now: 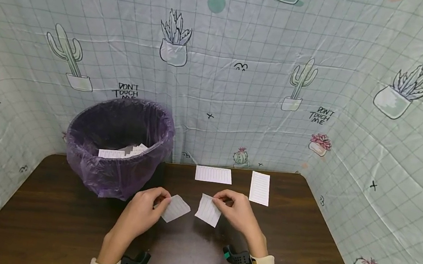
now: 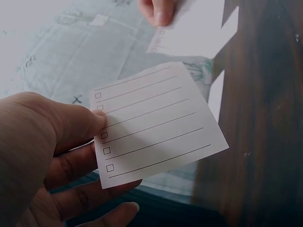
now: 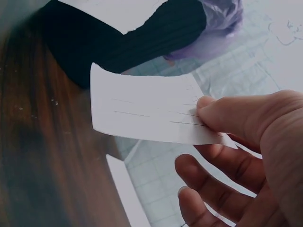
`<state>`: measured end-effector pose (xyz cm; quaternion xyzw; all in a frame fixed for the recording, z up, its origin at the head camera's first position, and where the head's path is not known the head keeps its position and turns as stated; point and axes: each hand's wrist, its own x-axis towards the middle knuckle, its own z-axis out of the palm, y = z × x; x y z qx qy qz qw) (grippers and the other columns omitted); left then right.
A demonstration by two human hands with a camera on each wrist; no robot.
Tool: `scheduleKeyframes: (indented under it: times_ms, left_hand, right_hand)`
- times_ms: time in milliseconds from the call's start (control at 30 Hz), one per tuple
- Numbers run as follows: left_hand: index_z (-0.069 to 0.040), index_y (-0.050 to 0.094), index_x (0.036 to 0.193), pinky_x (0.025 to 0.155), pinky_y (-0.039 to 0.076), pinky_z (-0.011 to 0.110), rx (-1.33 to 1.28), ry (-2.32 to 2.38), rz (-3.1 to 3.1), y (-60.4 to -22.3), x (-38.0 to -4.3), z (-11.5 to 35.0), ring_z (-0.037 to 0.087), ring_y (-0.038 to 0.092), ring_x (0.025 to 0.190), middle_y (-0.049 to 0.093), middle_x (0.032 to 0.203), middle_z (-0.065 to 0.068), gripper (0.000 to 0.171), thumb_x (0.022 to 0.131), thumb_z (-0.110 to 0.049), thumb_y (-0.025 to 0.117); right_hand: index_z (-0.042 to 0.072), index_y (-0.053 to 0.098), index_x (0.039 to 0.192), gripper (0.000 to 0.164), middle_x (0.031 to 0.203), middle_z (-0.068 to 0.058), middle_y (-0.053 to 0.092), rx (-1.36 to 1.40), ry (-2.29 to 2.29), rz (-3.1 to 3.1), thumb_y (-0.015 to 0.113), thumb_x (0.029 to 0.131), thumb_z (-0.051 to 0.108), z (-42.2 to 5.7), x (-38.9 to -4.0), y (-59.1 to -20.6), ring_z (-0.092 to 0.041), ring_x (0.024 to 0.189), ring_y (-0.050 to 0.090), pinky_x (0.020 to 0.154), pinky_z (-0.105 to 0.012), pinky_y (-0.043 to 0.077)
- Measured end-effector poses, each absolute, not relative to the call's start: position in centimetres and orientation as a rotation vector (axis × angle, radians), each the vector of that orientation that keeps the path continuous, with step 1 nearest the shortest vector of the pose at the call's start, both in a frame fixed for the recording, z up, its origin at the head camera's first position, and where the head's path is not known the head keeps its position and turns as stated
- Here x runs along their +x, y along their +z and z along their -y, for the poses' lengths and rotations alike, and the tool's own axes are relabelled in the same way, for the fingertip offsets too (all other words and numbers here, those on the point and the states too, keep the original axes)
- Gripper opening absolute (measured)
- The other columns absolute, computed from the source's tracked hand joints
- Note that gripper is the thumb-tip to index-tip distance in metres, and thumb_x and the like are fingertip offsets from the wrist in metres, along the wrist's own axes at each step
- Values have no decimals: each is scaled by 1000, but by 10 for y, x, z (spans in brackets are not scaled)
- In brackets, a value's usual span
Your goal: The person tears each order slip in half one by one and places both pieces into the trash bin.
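My left hand (image 1: 144, 208) pinches a torn piece of checklist paper (image 1: 176, 209) by one side, between thumb and fingers. In the left wrist view this left piece (image 2: 151, 127) shows ruled lines, small checkboxes and a ragged top edge. Another torn piece (image 1: 209, 210) is pinched in my right hand (image 1: 239, 211); the right wrist view shows that piece (image 3: 147, 109) slightly curved, with faint lines. A narrow gap separates the two pieces, both held over the brown table (image 1: 194, 263). The remaining fingers of each hand are loosely bent below the paper.
A bin (image 1: 119, 146) lined with a purple bag stands at the back left, with several paper pieces (image 1: 122, 153) inside. Two whole lined sheets lie farther back: a sideways sheet (image 1: 214, 174) and an upright sheet (image 1: 260, 188). A cactus-print cloth (image 1: 218, 84) surrounds the table.
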<state>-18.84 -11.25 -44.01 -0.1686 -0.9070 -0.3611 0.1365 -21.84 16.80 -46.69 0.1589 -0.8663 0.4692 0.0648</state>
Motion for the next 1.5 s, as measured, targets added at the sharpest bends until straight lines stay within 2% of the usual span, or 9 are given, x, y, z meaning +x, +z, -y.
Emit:
scheduleKeyframes:
  times_ms: [167, 367, 533, 667, 867, 1067, 1200, 1367, 1500]
  left_hand:
    - [-12, 73, 91, 64, 48, 24, -546, -1053, 2613, -421, -187, 120, 7, 51, 70, 62, 78, -6, 5, 94, -8, 73]
    - [-11, 74, 93, 65, 51, 26, -716, -1075, 2543, -396, -187, 128, 4, 53, 70, 64, 79, -7, 4, 97, -11, 72]
    - [-12, 73, 95, 61, 47, 24, -822, -1050, 2516, -370, -182, 136, 3, 50, 68, 63, 79, -10, 5, 98, -11, 70]
    - [-13, 73, 94, 60, 47, 22, -916, -1012, 2470, -352, -179, 141, 4, 50, 66, 61, 78, -11, 7, 97, -7, 71]
    - [-13, 71, 94, 61, 49, 23, -1033, -920, 2364, -326, -176, 151, -1, 53, 71, 65, 82, -11, 10, 94, -2, 72]
    - [-12, 73, 96, 60, 50, 23, -1025, -871, 2337, -312, -179, 165, 0, 53, 71, 67, 85, -9, 10, 93, -2, 73]
    - [-13, 73, 96, 60, 51, 23, -989, -840, 2318, -304, -180, 173, 0, 55, 71, 67, 85, -9, 16, 90, 2, 75]
    - [-13, 73, 96, 62, 52, 17, -946, -773, 2278, -292, -183, 185, 4, 61, 75, 71, 88, -7, 19, 87, 3, 77]
    - [-12, 74, 96, 64, 50, 13, -888, -712, 2255, -283, -189, 197, 5, 61, 74, 72, 88, -5, 21, 84, 4, 79]
  right_hand:
    - [11, 78, 97, 7, 93, -4, 76, 586, 1377, 2627, 73, 96, 16, -170, -224, -454, -6, 74, 63, 66, -24, 53]
    - [11, 78, 96, 6, 92, -3, 76, 642, 1339, 2633, 75, 95, 15, -167, -230, -437, -6, 73, 63, 66, -24, 54]
    - [12, 79, 96, 6, 90, -1, 76, 721, 1373, 2621, 75, 95, 16, -158, -234, -419, -6, 75, 65, 70, -24, 55]
    - [13, 79, 95, 5, 88, 1, 75, 785, 1372, 2614, 75, 94, 15, -150, -234, -403, -6, 78, 64, 73, -25, 56]
    - [15, 79, 93, 5, 89, 4, 75, 878, 1304, 2614, 74, 95, 15, -138, -237, -377, -5, 82, 66, 73, -29, 57]
    - [15, 79, 93, 5, 89, 5, 75, 1001, 1192, 2577, 74, 96, 16, -126, -241, -356, -4, 82, 65, 73, -29, 55]
    - [14, 79, 95, 5, 90, 4, 76, 1046, 1170, 2551, 74, 96, 16, -118, -242, -345, -5, 82, 65, 73, -29, 55]
    - [14, 79, 95, 5, 89, 4, 75, 1080, 1145, 2536, 74, 95, 16, -109, -244, -333, -5, 82, 65, 73, -26, 54]
    - [13, 78, 96, 6, 90, 3, 75, 1108, 1154, 2518, 73, 96, 16, -102, -248, -323, -5, 82, 65, 72, -26, 55]
